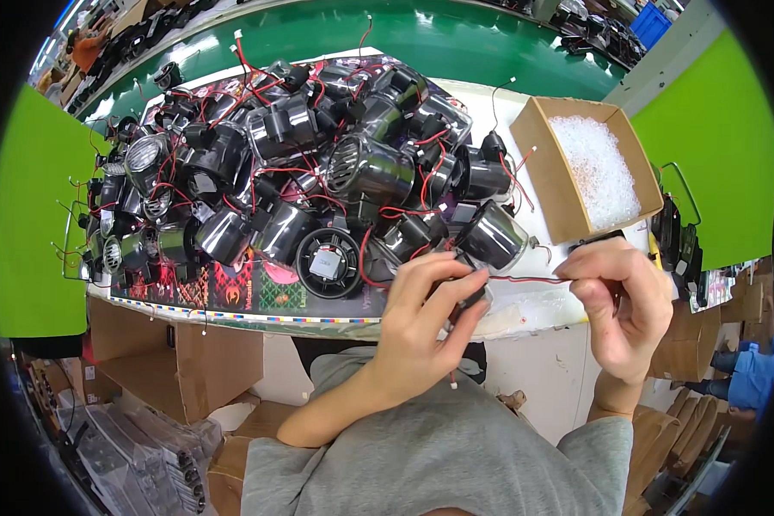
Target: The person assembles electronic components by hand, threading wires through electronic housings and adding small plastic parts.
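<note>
At the near edge of the table, my left hand (417,322) is closed around a small black part (473,291), mostly covered by the fingers. A thin red-and-black wire (525,279) runs from that part to my right hand (623,301), whose thumb and fingers pinch its far end. Below my left hand hangs a small white connector (454,384). Left of it lies a round black fan unit (328,263) with a white label in its middle. A glossy black cylindrical housing (493,236) sits just beyond the hands.
A big heap of black motor housings (370,168) with red-and-black leads covers the table's left and middle. A cardboard box (549,185) of small transparent pieces (598,168) stands at the right. Green panels (39,215) flank the table. Cartons (219,365) sit below; another person (752,378) is at far right.
</note>
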A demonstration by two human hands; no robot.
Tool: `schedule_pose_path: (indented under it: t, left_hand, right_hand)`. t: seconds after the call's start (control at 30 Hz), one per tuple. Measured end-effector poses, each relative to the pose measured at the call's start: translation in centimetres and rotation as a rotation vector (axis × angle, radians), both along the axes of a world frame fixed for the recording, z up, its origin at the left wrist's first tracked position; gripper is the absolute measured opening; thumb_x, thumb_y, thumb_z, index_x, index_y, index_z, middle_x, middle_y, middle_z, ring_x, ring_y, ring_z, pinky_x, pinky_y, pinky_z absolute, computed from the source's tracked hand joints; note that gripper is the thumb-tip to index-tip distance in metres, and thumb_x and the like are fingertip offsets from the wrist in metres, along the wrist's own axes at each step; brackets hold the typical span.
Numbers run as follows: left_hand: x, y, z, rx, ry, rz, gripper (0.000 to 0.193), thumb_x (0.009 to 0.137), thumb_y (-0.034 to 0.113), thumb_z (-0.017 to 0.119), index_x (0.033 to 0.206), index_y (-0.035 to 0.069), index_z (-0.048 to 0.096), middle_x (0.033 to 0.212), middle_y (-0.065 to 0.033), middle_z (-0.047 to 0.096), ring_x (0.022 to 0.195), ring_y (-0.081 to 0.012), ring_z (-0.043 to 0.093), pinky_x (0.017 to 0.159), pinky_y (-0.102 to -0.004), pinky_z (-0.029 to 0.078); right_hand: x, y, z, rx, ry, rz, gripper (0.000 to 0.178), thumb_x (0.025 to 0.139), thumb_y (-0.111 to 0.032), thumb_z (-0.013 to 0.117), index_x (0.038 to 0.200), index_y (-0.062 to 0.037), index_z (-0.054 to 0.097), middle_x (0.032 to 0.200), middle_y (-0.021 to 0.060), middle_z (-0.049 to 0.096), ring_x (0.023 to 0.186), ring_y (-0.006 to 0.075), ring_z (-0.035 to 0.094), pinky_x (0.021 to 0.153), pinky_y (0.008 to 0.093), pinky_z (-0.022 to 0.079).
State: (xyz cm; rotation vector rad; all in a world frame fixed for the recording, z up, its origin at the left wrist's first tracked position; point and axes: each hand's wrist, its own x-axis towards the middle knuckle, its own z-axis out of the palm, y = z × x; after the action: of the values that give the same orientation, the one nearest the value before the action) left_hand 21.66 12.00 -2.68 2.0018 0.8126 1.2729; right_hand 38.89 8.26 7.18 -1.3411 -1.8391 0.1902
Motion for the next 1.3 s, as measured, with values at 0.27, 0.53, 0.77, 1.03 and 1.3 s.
schedule_pose_path:
  t: [0.27,0.53,0.77,1.03,1.3]
  left_hand:
    - [-1.7,-2.0,1.7,0.315,0.578,0.326,0.039,0.069,0.002,0.067,0.107,0.009,0.065,0.093,-0.0092,0.054,0.08,-0.0239,0.052,0.068,-0.0337,0.042]
    - [-0.9,-2.5,0.5,0.071,0.417,0.254,0.05,0.067,-0.004,0.056,0.114,0.012,0.055,0.087,-0.0114,0.048,0.074,-0.0227,0.052,0.059,-0.0322,0.044]
    - [-0.6,-1.5,-0.3,-0.047,0.117,0.037,0.05,0.069,-0.009,0.055,0.118,0.0,0.046,0.093,-0.0159,0.046,0.082,-0.0318,0.05,0.068,-0.0381,0.044]
    - [-0.4,-1.7,-0.5,0.17,0.284,0.257,0.044,0.07,-0.001,0.061,0.113,0.0,0.053,0.104,-0.018,0.053,0.085,-0.0313,0.059,0.077,-0.0375,0.048]
    - [1.1,-1.1,-2.0,-0.084,-0.085,0.062,0.048,0.069,0.003,0.059,0.116,-0.001,0.051,0.113,-0.021,0.05,0.1,-0.0353,0.053,0.085,-0.0385,0.045]
  right_hand:
    - [-0.7,-0.3,-1.2,-0.072,0.096,0.132,0.005,0.079,0.001,0.059,0.082,0.001,0.055,0.077,0.0135,0.067,0.057,0.019,0.063,0.052,0.0252,0.049]
    - [-0.4,0.7,-4.1,-0.215,0.308,0.205,0.064,0.064,-0.014,0.08,0.116,0.0004,0.046,0.081,0.0058,0.065,0.047,0.0023,0.036,0.042,0.0168,0.03]
    - [-1.9,1.0,-5.9,-0.153,0.182,0.122,0.016,0.073,0.009,0.064,0.088,0.0024,0.065,0.076,0.0081,0.062,0.059,0.0105,0.057,0.049,0.0204,0.043]
    - [-2.2,0.2,-8.4,-0.295,0.649,0.142,0.017,0.073,0.011,0.062,0.089,0.0041,0.065,0.079,0.0094,0.065,0.062,0.009,0.059,0.052,0.0185,0.043]
    - [-2.5,0.2,-7.8,-0.345,0.493,0.007,0.018,0.07,0.009,0.068,0.086,0.0021,0.065,0.079,0.007,0.064,0.048,0.0001,0.043,0.041,0.0166,0.031]
